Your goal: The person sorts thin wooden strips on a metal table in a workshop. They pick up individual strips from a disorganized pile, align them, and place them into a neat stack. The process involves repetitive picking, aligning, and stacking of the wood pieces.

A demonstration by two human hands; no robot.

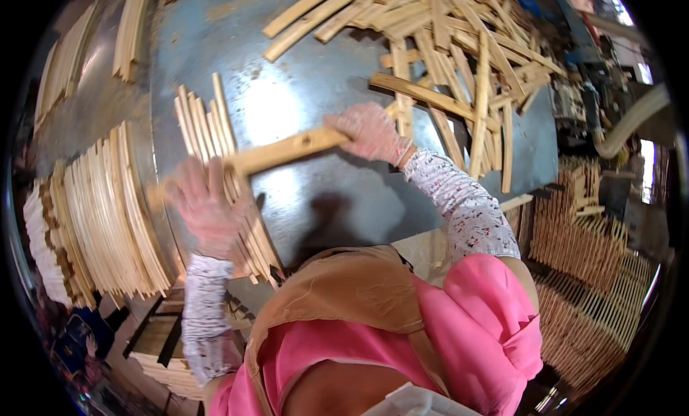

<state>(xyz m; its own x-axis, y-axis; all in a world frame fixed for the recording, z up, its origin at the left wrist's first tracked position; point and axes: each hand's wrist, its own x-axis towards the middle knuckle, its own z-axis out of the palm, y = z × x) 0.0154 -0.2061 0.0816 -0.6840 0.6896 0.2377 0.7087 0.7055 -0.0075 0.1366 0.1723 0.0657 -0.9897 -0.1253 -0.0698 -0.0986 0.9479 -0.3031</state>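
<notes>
A pale wooden strip (291, 149) with a dark knot spans slantwise between my hands above the metal table. My right hand (369, 133), in a thin pinkish glove, is closed round its right end. Over the strip's left part lies my left hand (212, 208), gloved alike, its fingers stretched and apart. That end of the strip is blurred, and the hand covers some of it. Beneath and beside my left hand is a row of narrow wooden strips (203, 122) lying side by side on the table.
A loose heap of wooden strips (438, 57) covers the table's far right. Neat rows of strips (108, 208) lie at the left. Stacked strips (588, 294) stand low at the right, near a pale hose (635, 122). The metal table (316, 79) shows bare between heap and rows.
</notes>
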